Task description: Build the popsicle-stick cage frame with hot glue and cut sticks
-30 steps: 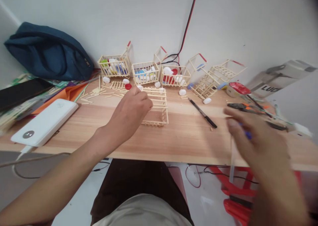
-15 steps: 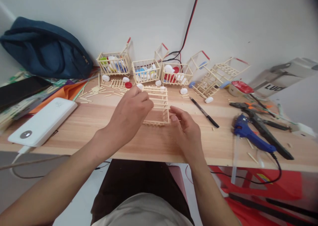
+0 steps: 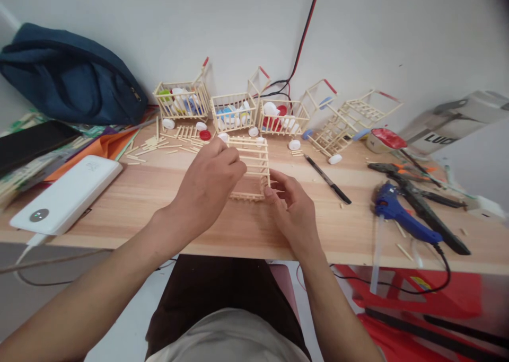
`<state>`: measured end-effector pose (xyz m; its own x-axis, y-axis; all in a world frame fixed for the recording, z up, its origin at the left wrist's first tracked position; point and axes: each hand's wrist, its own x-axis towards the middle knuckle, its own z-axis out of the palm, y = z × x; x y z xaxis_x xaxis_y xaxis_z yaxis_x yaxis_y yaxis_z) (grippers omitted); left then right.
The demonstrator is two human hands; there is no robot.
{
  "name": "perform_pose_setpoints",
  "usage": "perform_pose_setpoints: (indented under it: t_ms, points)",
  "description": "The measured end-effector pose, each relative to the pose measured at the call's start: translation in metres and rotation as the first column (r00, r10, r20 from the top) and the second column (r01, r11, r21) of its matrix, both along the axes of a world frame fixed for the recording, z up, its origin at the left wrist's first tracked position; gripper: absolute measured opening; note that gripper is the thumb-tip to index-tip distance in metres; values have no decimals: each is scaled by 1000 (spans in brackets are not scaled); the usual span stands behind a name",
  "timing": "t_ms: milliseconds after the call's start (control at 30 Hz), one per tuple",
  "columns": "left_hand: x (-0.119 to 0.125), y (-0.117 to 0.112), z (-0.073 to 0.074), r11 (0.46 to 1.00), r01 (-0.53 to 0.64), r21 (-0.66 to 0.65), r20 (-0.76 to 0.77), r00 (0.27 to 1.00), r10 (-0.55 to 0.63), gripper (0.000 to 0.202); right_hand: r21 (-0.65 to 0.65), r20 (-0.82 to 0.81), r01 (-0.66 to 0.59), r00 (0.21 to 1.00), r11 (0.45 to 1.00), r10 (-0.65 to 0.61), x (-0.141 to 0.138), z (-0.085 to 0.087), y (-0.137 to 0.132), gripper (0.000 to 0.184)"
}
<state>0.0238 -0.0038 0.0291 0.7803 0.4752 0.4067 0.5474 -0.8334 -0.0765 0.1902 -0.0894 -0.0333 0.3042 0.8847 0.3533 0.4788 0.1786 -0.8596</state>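
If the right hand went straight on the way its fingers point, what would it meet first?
Most likely the right end of the stick frame; the right hand is right at that end, though actual contact is hard to judge.

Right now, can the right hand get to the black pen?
Probably yes: the black pen lies just beyond the right hand, and nothing big seems to stand between them, though the hand would have to leave the wooden stick frame.
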Motion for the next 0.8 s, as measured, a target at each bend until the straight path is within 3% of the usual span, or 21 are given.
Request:
perform_pose_setpoints:
  t_ms: [400,800]
  points:
    - [1,-2,1,1000,-14,-19,-29,999,14,27,4,-12,-3,1000,1000,3,0,-1,1,34]
    - [2,-2,0,999,-28,42,-68,997,31,30,-2,-7,4,1000,1000,-4,0,-1,2,34]
